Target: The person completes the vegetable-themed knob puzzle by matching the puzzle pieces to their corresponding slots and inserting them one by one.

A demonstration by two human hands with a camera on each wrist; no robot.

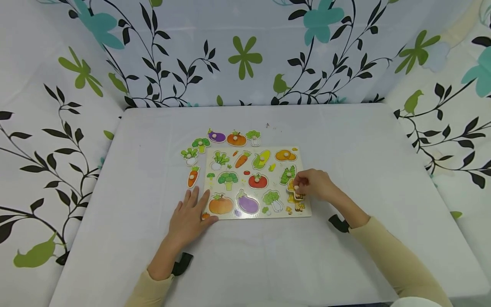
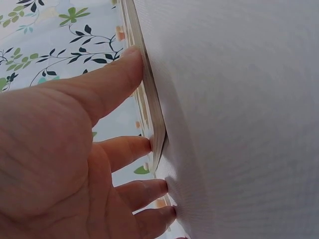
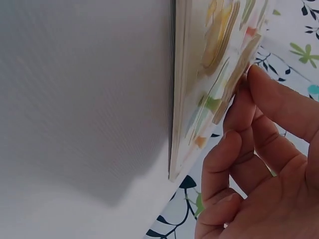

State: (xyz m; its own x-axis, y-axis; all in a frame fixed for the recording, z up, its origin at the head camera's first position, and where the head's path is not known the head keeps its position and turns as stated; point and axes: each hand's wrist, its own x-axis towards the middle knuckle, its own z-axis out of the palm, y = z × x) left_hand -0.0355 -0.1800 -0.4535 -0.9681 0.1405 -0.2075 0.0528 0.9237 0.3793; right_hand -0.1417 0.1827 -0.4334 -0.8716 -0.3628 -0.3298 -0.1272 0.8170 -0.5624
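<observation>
A mushroom puzzle piece point(image 1: 291, 186) is pinched by its knob between the thumb and fingers of my right hand point(image 1: 316, 184). It sits slightly off the mushroom picture point(image 1: 298, 201) near the right edge of the wooden puzzle board point(image 1: 261, 216). In the right wrist view the piece point(image 3: 232, 87) appears tilted over the board; whether it touches is unclear. My left hand point(image 1: 189, 219) rests with spread fingers at the board's near left corner, thumb against the near edge. Tomato point(image 1: 258, 181), corn point(image 1: 261, 160) and potato point(image 1: 286, 155) pieces lie in the board.
Loose pieces lie behind and left of the board: eggplant point(image 1: 216, 136), pumpkin point(image 1: 236, 139), leafy green point(image 1: 253, 136), broccoli point(image 1: 201, 145), white radish point(image 1: 190, 157) and carrot point(image 1: 193, 177). A white cloth covers the table point(image 1: 356, 145). Patterned curtains point(image 1: 245, 89) stand around it.
</observation>
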